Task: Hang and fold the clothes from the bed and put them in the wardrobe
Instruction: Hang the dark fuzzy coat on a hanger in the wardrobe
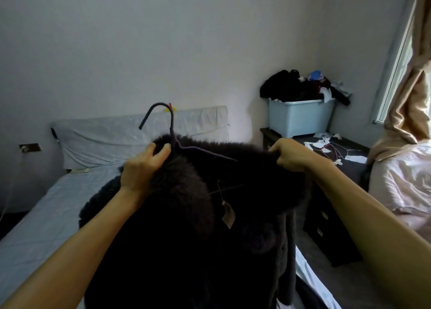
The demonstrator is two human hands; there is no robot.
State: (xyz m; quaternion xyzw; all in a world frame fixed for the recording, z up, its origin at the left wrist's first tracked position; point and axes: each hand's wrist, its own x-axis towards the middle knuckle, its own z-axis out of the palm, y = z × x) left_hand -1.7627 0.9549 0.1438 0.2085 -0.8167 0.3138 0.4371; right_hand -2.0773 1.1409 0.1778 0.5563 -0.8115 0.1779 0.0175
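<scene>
Surroundings:
- A bed [35, 227] with a pale blue sheet runs from lower left to the far wall. Its headboard [140, 131] is draped in light cloth.
- A dark chest of drawers [326, 227] stands to the right of the bed. On its tabletop [349, 168] stands a pale blue storage bin [300, 117], heaped with a pile of clothes [298, 87] that spills over the rim.
- Wire hangers and white scraps [326, 145] lie scattered on the tabletop in front of the bin.
- A gold curtain [410, 98] hangs at the window on the right, with pale pink bedding [403, 180] below it.
- A wall socket [30, 147] sits on the left wall.

Obstruction: the coat [186, 238] is held up in the centre of the view and hides the middle of the bed and part of the chest.

Task item:
- The coat is black, thick and furry, with a heavy fur collar and a brown tag [228, 214] hanging inside the neck.
- It hangs on a dark hanger [172, 126], whose hook rises clear above the collar.
- It is held in the air above the bed.

Grip state:
- The left grip [142, 166] has its fingers curled round the fur collar, just beside the hanger's neck.
- The right grip [289, 156] is closed on the coat's right shoulder edge.
</scene>
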